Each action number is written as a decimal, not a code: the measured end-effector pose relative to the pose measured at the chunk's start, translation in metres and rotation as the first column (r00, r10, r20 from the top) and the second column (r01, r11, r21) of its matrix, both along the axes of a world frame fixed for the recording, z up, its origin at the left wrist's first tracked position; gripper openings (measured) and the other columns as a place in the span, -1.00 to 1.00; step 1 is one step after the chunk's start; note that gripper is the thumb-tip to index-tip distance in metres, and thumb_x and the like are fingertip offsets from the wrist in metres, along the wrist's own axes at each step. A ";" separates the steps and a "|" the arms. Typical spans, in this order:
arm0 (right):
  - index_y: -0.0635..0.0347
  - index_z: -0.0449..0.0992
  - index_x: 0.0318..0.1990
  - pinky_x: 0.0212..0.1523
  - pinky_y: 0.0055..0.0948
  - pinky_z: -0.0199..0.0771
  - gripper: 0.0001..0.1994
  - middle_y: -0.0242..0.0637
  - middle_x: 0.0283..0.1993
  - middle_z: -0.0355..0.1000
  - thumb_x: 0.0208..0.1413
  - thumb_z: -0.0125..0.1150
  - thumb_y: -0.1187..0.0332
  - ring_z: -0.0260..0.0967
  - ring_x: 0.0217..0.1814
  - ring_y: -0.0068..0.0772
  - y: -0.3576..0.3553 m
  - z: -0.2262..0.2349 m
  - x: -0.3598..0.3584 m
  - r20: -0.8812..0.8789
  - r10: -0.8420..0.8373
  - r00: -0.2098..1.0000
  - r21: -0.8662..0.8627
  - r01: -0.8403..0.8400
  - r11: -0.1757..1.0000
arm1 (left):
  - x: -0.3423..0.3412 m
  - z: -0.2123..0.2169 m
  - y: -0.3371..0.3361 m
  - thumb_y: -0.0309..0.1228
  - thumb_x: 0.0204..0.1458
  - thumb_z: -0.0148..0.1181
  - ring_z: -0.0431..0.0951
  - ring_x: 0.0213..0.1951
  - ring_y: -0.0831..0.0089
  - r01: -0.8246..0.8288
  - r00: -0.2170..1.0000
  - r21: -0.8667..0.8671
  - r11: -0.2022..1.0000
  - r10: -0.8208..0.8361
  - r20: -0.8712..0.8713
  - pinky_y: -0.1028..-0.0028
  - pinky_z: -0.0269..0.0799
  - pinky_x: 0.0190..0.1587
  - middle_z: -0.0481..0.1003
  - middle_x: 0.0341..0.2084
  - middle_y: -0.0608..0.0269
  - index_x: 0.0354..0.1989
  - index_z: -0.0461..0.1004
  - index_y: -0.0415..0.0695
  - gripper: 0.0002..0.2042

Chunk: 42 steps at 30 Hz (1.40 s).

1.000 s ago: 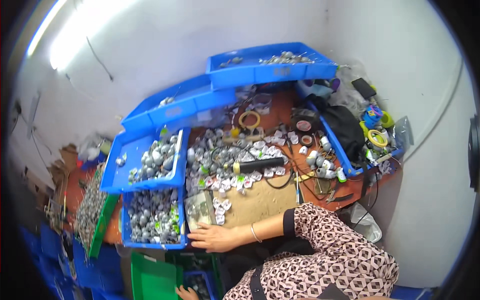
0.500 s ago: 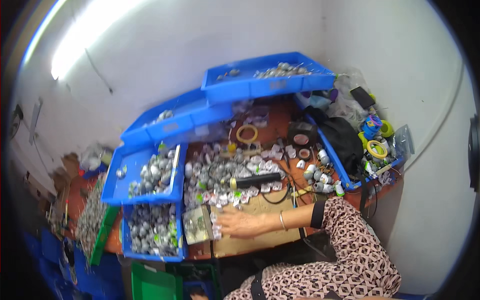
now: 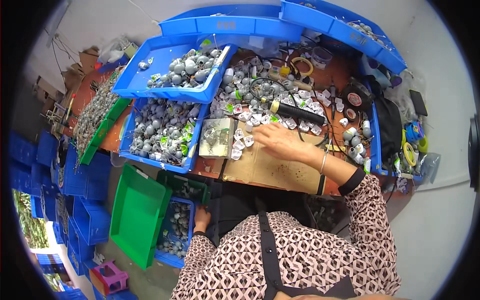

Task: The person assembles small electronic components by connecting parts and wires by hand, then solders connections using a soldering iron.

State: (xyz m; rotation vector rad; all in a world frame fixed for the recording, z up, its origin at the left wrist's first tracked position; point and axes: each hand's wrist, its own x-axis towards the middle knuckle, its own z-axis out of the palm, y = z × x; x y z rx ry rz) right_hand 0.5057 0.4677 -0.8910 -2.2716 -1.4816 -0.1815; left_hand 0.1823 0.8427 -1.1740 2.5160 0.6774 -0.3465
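Head view: white pieces (image 3: pixel 248 141) are lying just left of the right hand (image 3: pixel 280 142); whether it's pinching anything, I cannot tell.

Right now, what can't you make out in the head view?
In the head view:
Anything beneath the right hand: hidden by the hand itself.
Whether the left hand holds anything: too small to tell.
Blue plastic tray, upper right: cut off by the top edge.
Back of the tabletop blue plastic bin: hidden by the blue tray above it.
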 end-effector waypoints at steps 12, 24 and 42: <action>0.16 0.42 0.11 0.04 -0.06 0.48 -0.53 -0.04 -0.02 0.42 -0.02 0.30 0.35 0.41 0.11 0.01 -0.018 -0.008 0.089 0.073 -0.527 0.846 -0.219 0.530 0.820 | 0.000 -0.032 -0.025 -0.22 0.11 0.14 0.57 -0.02 -0.13 0.081 0.994 -0.108 0.991 -0.088 -0.057 0.03 0.50 0.03 0.57 -0.04 -0.08 0.03 0.55 0.00 -0.67; 0.12 0.33 0.28 0.08 -0.12 0.47 -0.40 -0.11 0.04 0.43 0.09 0.39 0.26 0.40 0.12 0.03 -0.080 -0.011 0.077 0.028 -0.672 0.740 0.083 0.669 0.739 | 0.015 -0.026 -0.044 -0.39 0.13 0.14 0.56 0.04 -0.10 0.087 0.978 -0.188 0.978 -0.121 -0.173 0.07 0.50 0.06 0.57 -0.03 -0.07 0.07 0.54 0.07 -0.69; 0.08 0.57 -0.11 0.01 -0.07 0.47 -0.81 -0.20 -0.10 0.49 0.16 0.25 0.29 0.46 0.00 -0.04 0.063 -0.026 0.101 0.077 -0.541 0.837 0.165 0.525 0.835 | -0.039 0.040 0.062 -0.34 0.11 0.05 0.60 -0.08 -0.08 -0.175 0.984 -0.008 0.984 0.175 0.011 0.09 0.51 -0.01 0.62 -0.22 -0.11 -0.12 0.62 -0.08 -0.74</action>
